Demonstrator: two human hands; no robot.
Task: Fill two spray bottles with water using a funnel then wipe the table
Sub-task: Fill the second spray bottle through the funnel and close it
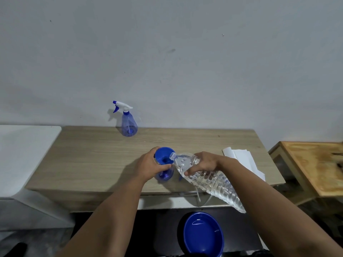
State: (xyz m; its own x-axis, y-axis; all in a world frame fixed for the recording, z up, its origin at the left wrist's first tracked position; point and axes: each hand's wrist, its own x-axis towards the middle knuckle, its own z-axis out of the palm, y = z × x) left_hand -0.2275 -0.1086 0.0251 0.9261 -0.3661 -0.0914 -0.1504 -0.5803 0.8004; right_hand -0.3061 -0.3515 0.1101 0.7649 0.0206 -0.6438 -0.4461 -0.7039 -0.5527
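A blue funnel [164, 156] sits in the neck of a blue spray bottle [164, 176] near the wooden table's [92, 154] front edge. My left hand [150, 165] grips that bottle at its neck, just under the funnel. My right hand [201, 163] holds a large clear water bottle [211, 179], tilted with its open mouth over the funnel's rim. A second blue spray bottle [128, 120], with its white and blue trigger head on, stands upright at the table's back edge. White paper towels [243, 160] lie on the table to the right.
A blue basin [203, 235] sits on the floor below the table's front edge. A white surface [22, 149] adjoins the table on the left, and a lighter wooden table [315, 164] stands on the right. The wall is right behind the table.
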